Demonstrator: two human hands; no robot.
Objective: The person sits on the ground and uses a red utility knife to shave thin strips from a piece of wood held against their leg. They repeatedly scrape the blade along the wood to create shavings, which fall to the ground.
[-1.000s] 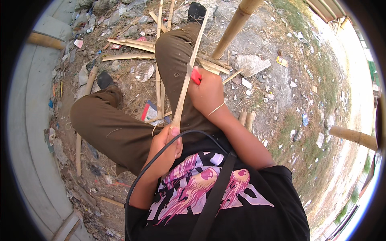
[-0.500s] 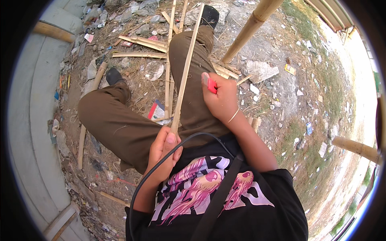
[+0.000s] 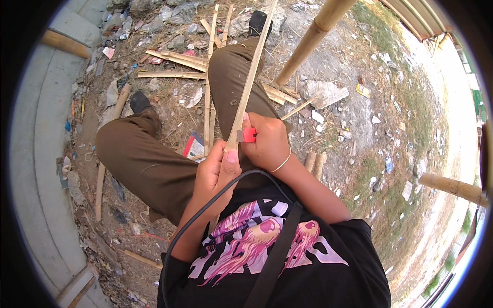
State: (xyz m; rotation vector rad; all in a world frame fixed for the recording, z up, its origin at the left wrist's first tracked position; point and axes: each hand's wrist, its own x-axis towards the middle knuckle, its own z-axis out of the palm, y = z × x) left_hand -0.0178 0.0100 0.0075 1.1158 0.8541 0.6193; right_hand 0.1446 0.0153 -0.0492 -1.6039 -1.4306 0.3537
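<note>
While the left hand (image 3: 218, 172) pinched a pale bamboo strip (image 3: 249, 84) between thumb and fingers near the centre of the frame, the strip slanted up toward the top middle, where its far end was cut off by the edge. Its lower end was hidden by the hand; a tan sliver (image 3: 213, 224) beside the left wrist was too obscured to tell whether it belonged to the same piece. Close by on the right, the right hand (image 3: 269, 143) was closed around a red-handled blade (image 3: 249, 135), much of it hidden in the fist, with short grey metal showing. That metal met the strip's right side just above the left thumb, though whether it bit into the wood could not be told. A black cable (image 3: 190, 213) curved through the lower middle, covering part of the left hand's base. At the top middle, the strip hid part of a dark shoe (image 3: 258, 23). Toward the upper left, other strips (image 3: 172, 75) lay on littered ground (image 3: 172, 110). Right of the top middle, an upright pole (image 3: 313, 41) ran out of frame; scraps near the rim were too small to name.
</note>
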